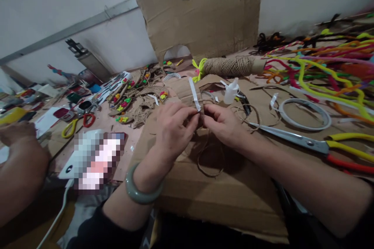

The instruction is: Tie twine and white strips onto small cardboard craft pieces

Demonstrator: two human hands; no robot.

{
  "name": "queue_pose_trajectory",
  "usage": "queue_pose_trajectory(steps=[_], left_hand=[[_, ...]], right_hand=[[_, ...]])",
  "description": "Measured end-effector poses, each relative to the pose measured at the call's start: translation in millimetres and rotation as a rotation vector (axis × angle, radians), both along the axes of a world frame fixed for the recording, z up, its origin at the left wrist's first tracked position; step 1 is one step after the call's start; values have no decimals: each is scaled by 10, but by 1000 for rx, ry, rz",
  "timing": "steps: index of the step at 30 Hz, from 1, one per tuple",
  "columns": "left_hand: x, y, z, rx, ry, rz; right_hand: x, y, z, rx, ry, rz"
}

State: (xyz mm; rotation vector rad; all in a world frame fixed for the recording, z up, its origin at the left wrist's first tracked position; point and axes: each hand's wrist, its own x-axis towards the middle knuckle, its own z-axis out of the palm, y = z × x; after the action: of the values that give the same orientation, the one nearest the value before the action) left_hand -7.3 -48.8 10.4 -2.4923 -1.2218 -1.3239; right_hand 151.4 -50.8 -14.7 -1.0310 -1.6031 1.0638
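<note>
My left hand [173, 128], with a green bangle [143, 184] on its wrist, is closed in a pinch. Its fingertips meet those of my right hand [222, 124], also pinched, at the lower end of a white strip [194, 94] on a cardboard piece [184, 90]. Thin brown twine [210, 175] hangs in a loop below the fingers, which seem to grip it; the pinch point is partly hidden. Beneath lies a big cardboard sheet [210, 192]. Just beyond my right hand stands a small white squeeze bottle [231, 92].
Large scissors [309, 142] and a tape roll [305, 114] lie at right, near colourful cords [330, 74]. A twine spool [230, 66] lies behind. Decorated twine pieces [125, 103], small scissors [70, 128] and a phone [102, 159] are left, beside another person's arm [22, 171].
</note>
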Motion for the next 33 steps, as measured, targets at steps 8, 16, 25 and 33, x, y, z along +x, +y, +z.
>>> queue_pose_trajectory(steps=[8, 16, 25, 33], left_hand=[[-10, 4, -3, 18, 14, 67], [-1, 68, 1, -86, -92, 12], [-7, 93, -19, -62, -112, 33], [-12, 100, -51, -67, -144, 27]], right_hand=[[-29, -37, 76, 83, -161, -9], [-31, -64, 80, 91, -200, 7], [-15, -41, 69, 84, -214, -15], [-22, -30, 50, 37, -83, 21]])
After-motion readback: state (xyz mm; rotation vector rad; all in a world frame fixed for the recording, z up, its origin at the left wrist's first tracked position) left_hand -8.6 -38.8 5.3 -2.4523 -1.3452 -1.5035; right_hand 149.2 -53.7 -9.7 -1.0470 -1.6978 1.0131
